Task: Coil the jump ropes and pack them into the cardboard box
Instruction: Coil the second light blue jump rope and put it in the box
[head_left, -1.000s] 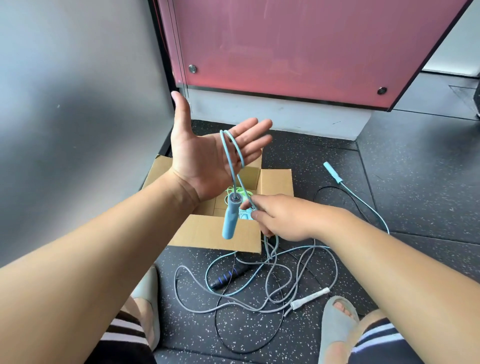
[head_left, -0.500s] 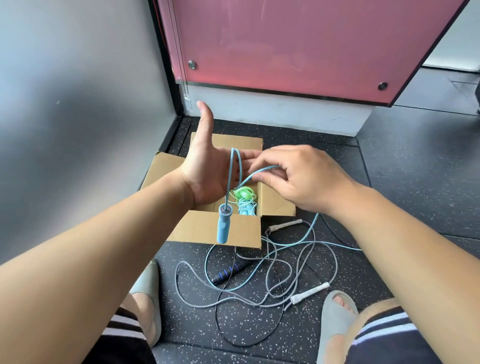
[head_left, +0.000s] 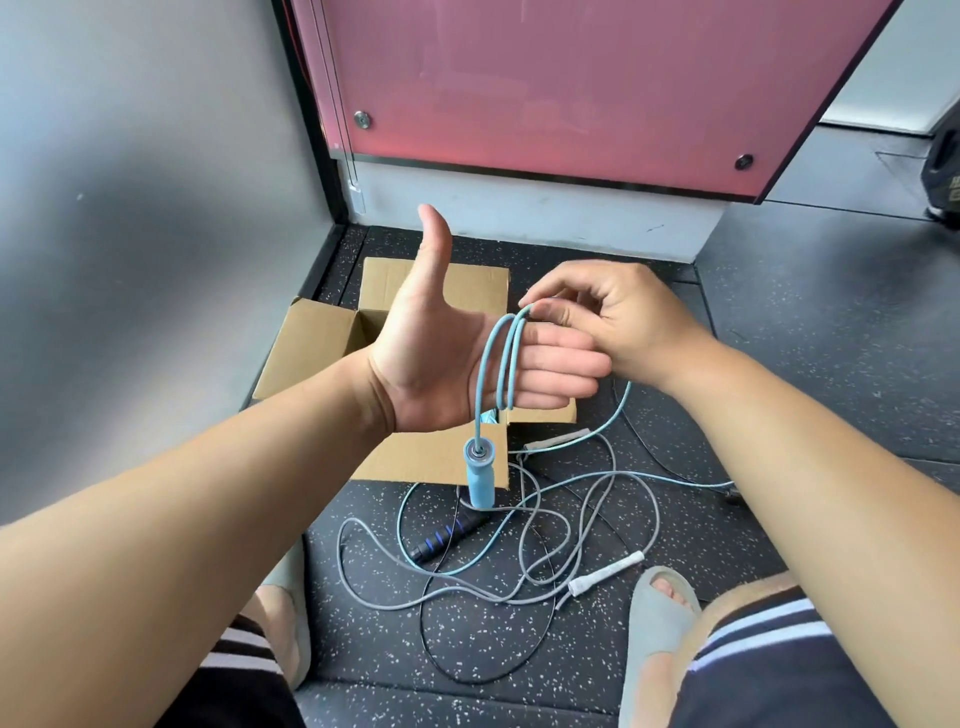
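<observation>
Winding the blue rope (head_left: 501, 364) round our left hand (head_left: 447, 358), we held that hand flat and level above the cardboard box (head_left: 311, 353). Its fingers were straight and together and its thumb was up, so nothing closed over the turns to keep them on. Our right hand (head_left: 623, 322) pinched the rope between thumb and fingertips at the top of the turns, just over the left forefinger. The blue handle (head_left: 479, 475) hung free below the palm, in front of the box's near flap.

We judged three risks from here. The turns lay loose on an open hand, and a sharp tug could slide them off the fingers. The slack ran down under the right wrist into the heap on the floor (head_left: 779, 415). There it crossed the grey rope (head_left: 649, 512), near the black handle (head_left: 447, 538) and a white handle (head_left: 605, 574), so hauling in more length might drag or knot those with it. The dangling handle could also swing and loosen the first turn.

Compared with one second before, our right hand had risen from beside the handle to the top of the left fingers. One more turn lay across them, and the left hand had tipped from slanting upward to level.
</observation>
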